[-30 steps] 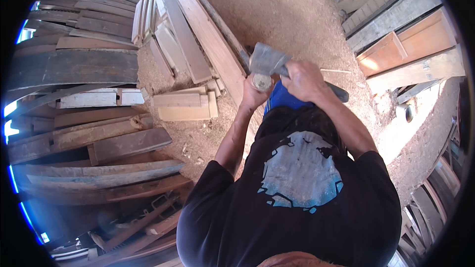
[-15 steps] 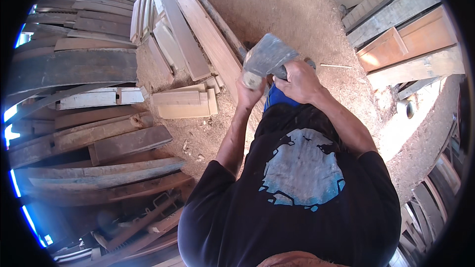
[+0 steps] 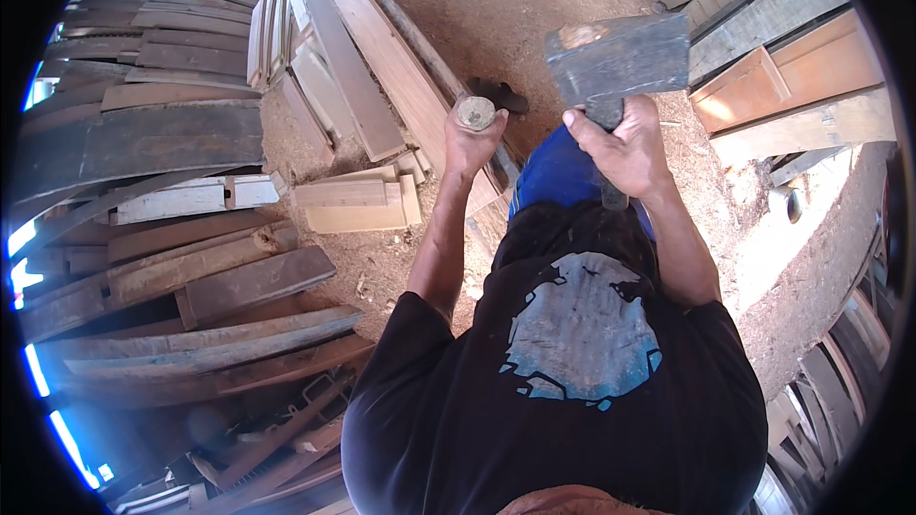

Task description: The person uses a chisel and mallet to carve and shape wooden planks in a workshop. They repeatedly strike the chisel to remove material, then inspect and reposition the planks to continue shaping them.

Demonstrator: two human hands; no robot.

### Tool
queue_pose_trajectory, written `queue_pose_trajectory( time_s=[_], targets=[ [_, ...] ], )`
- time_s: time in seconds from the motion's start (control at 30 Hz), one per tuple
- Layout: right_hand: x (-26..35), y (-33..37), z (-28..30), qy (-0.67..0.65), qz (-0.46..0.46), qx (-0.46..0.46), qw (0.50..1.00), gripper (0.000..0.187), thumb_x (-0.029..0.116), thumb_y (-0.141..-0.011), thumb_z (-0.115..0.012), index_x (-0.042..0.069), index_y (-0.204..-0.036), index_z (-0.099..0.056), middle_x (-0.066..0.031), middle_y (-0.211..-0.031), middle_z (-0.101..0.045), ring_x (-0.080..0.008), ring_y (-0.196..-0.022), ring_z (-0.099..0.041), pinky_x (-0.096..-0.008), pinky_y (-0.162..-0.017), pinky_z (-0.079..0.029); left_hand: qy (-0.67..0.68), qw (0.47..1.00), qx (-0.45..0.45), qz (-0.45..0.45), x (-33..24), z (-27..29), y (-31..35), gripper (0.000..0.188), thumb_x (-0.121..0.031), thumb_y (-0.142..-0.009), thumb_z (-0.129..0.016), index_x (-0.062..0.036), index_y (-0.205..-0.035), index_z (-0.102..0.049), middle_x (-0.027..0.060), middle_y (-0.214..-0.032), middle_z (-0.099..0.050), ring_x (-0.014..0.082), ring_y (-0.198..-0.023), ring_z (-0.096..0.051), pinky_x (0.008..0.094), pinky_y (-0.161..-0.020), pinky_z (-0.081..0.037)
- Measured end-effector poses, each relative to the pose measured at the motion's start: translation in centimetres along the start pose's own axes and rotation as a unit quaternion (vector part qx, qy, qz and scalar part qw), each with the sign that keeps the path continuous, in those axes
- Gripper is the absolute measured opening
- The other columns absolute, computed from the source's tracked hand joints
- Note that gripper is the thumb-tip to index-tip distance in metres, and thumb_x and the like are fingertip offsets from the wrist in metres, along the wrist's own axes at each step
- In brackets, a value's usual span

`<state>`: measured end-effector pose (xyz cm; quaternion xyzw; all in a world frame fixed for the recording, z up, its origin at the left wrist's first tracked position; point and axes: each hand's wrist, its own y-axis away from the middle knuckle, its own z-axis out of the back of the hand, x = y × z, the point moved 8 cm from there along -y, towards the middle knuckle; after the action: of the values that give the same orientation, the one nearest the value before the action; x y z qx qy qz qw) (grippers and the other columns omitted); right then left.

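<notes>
My left hand (image 3: 470,144) is closed round the wooden handle of a chisel (image 3: 476,113), held upright so that its round, worn end faces up. The chisel's blade is hidden beneath the fist, over a long wooden plank (image 3: 412,86). My right hand (image 3: 630,145) grips the dark handle of a wooden mallet (image 3: 625,59), the thumb lying along it. The mallet's blocky dark head is raised off to the right, apart from the chisel, with a pale worn patch on its left end.
Short pale boards (image 3: 358,200) lie on the sawdust-covered floor to the left, near a grey-brown plank (image 3: 348,62). Stacked old timber (image 3: 143,133) fills the left side. Panels and boards (image 3: 792,67) lean at the right. A dark foot (image 3: 498,95) shows beyond the left hand.
My right hand has swung the mallet up and to the right, away from the chisel's end. The left hand stays almost in place, still holding the chisel.
</notes>
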<state>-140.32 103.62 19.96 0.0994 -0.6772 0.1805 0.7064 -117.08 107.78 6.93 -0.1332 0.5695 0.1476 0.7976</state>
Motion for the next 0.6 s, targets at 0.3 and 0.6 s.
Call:
queue_pose_trajectory(
  time_s=[0.3, 0.6],
  targets=[
    [1.5, -0.3, 2.0, 0.021, -0.007, -0.041, 0.999, 0.008, 0.006, -0.088, -0.072, 0.002, -0.092, -0.066, -0.0007, -0.083, -0.065, -0.0077, -0.076, -0.059, -0.0279, -0.071, -0.050, 0.024, 0.999, 0.023, 0.002, 2.7, -0.6, 0.2, 0.023, -0.011, -0.083, -0.081, -0.0063, -0.088, -0.059, -0.0028, -0.078, -0.062, 0.0064, -0.072, -0.056, 0.0258, -0.065, -0.049],
    [-1.6, -1.0, -2.1, 0.211, 0.145, -0.031, 0.966, 0.029, 0.019, -0.084, -0.069, -0.001, -0.105, -0.067, -0.0253, -0.089, -0.070, -0.0391, -0.084, -0.070, -0.0428, -0.079, -0.055, -0.054, 0.994, 0.090, -0.026, 2.6, -3.8, 0.5, 0.028, -0.017, -0.079, -0.079, -0.0050, -0.098, -0.063, 0.0089, -0.087, -0.072, 0.0158, -0.083, -0.069, 0.0320, -0.076, -0.056]
  ],
)
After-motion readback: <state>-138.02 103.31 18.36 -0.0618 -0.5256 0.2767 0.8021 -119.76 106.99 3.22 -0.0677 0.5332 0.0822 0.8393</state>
